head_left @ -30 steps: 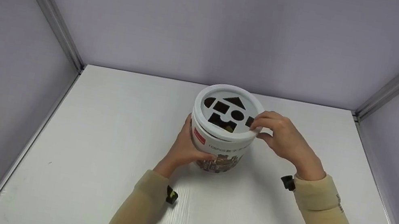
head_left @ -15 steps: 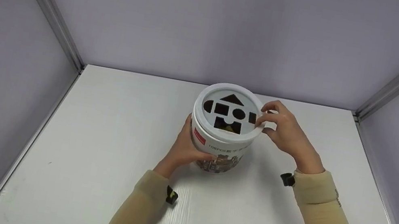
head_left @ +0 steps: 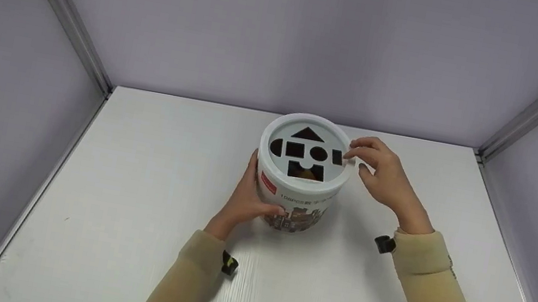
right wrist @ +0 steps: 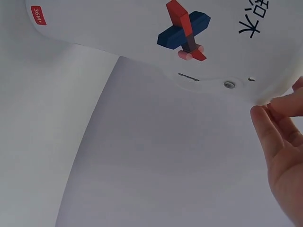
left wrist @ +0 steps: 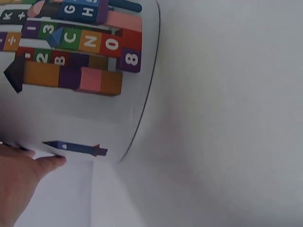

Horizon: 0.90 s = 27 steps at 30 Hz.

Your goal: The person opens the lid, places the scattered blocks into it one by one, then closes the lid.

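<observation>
A round white block bucket (head_left: 296, 200) stands on the table, printed with colourful letter and number blocks. Its white lid (head_left: 303, 175) has several dark cut-outs, among them a triangle, a square and a circle. My left hand (head_left: 245, 199) grips the bucket's left side, thumb across the front and the other fingers partly hidden behind. At the lid's right rim, my right hand (head_left: 385, 180) has bent fingers over the edge beside the rectangular cut-out. In the right wrist view, the thumb and fingers of the right hand (right wrist: 289, 151) meet at that edge.
The white table (head_left: 121, 235) is bordered by a pale back wall (head_left: 213, 25) and side walls. Metal corner posts (head_left: 62, 4) rise at the back left and right. The bucket stands near the table's back edge.
The lid has turned counterclockwise and sits lower at the front, with its gap over the bucket narrowed. My right hand has shifted slightly up along the rim; the left hand keeps its grip.
</observation>
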{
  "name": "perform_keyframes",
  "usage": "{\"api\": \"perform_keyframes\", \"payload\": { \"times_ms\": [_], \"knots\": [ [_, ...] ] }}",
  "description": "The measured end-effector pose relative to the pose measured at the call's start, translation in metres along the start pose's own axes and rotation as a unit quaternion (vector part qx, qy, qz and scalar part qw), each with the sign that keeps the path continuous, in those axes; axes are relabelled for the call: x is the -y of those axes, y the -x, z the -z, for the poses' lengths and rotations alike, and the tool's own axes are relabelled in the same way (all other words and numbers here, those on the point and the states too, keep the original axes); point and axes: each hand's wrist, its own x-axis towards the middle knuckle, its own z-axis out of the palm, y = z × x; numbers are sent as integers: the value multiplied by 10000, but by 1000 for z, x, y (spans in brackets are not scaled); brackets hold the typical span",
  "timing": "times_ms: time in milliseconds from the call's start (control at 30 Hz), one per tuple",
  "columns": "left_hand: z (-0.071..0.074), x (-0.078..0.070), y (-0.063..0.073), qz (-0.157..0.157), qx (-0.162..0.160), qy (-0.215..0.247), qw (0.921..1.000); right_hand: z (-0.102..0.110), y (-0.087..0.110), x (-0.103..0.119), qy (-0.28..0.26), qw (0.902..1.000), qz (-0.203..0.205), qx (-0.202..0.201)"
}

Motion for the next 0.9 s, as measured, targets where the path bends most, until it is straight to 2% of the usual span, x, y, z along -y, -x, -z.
{"api": "perform_keyframes", "payload": {
  "times_ms": [67,133,200,300,400,533,667,800,900],
  "knots": [
    [3,7,0,-53,-162,21,9999,-2,0,-3,-270,9994,-133,-181],
    [6,13,-3,-198,-468,-56,9987,-4,-1,-6,-518,9977,-301,-307],
    [9,16,-9,-472,-818,-185,9954,-6,-2,-9,-685,9957,-545,-286],
    [16,6,-22,-879,-1215,-547,9872,-10,-4,-13,-645,9937,-913,-36],
    [22,-8,-34,-1020,-1263,-933,9823,-14,-7,-14,-485,9912,-1215,219],
    [29,-23,-46,-639,-1061,-1219,9848,-21,-8,-16,-553,9855,-1572,334],
    [33,-31,-51,-180,-958,-1301,9867,-26,-8,-19,-734,9795,-1851,315],
    [35,-33,-51,-66,-848,-1326,9875,-28,-9,-20,-1040,9766,-1864,249],
    [35,-33,-49,22,-637,-1326,9891,-29,-9,-20,-1566,9701,-1828,324]
  ]
}}
